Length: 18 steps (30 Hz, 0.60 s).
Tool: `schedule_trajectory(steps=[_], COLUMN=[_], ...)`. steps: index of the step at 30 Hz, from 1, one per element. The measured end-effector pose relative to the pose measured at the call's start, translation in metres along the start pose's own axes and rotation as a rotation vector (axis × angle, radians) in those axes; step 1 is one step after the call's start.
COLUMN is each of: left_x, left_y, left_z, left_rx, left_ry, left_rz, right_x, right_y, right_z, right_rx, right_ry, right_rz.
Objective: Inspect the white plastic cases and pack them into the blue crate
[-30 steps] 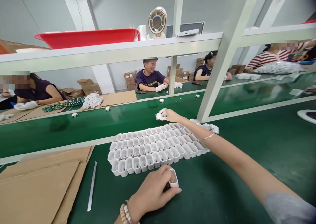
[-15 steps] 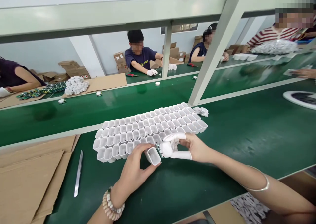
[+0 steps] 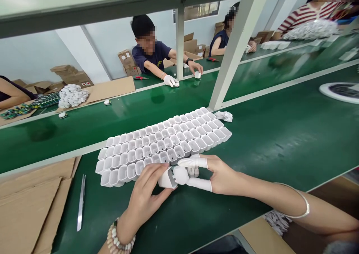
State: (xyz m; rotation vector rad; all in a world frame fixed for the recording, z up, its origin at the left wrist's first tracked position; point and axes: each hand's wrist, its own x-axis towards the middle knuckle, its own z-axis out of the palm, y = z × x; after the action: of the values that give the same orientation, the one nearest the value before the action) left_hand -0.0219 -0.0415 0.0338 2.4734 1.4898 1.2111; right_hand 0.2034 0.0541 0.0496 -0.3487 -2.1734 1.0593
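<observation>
My left hand (image 3: 148, 190) is closed around a white plastic housing (image 3: 166, 178), tilted so its open end faces right. In my right hand (image 3: 209, 172), whose fingertips wear white finger cots, is a round white part (image 3: 181, 175) with a bit of green board at its edge. That part sits at the mouth of the housing; how far inside it reaches I cannot tell. Just beyond both hands, rows of open-topped white housings (image 3: 146, 153) stand packed together on the green work surface (image 3: 260, 149).
Metal tweezers (image 3: 81, 203) and flat cardboard (image 3: 28, 209) lie at the left. A slanted metal post (image 3: 238, 48) rises behind the housings. Across the green conveyor belt (image 3: 126, 114), co-workers sit; one gloved hand (image 3: 170, 80) reaches onto it. A white ring-shaped object (image 3: 336, 91) lies at the right.
My left hand has turned the housing from facing me to facing right, and the round part now meets its opening. Across the belt, a co-worker has leaned forward, both hands reaching out.
</observation>
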Motion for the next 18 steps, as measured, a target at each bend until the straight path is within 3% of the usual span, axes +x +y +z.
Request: schedule_trajectory(steps=[18], left_x=[-0.0017], left_y=[0.0011], left_z=[0.0009], left_rx=[-0.016], left_ry=[-0.026], left_rz=[-0.024], right_x=[-0.0052], right_y=[-0.0053], right_z=[0.0056], right_rx=[-0.099], right_ry=[-0.002], right_rz=[-0.025])
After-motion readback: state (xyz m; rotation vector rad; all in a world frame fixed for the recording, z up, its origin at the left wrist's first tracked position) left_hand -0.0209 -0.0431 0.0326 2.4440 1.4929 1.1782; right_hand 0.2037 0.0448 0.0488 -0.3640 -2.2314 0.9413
